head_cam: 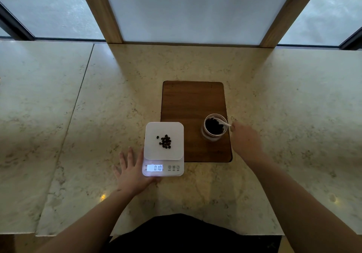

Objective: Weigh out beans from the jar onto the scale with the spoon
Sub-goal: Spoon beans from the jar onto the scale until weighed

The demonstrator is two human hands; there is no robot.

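A white scale [164,155] sits on the counter, its lit display reading 010, with a small heap of dark beans [166,141] on its platform. A glass jar [214,127] of dark beans stands on the near right corner of a wooden board [193,103]. A white spoon [221,122] lies with its bowl in the jar and its handle over the right rim. My right hand [244,139], blurred, pinches the end of that handle. My left hand [132,171] lies flat with fingers spread, its thumb side against the scale's left front corner.
The pale marble counter [98,115] stretches wide to both sides, with a seam line on the left. A wood-framed frosted panel [195,7] rises at the counter's back edge. My dark clothing shows at the near edge.
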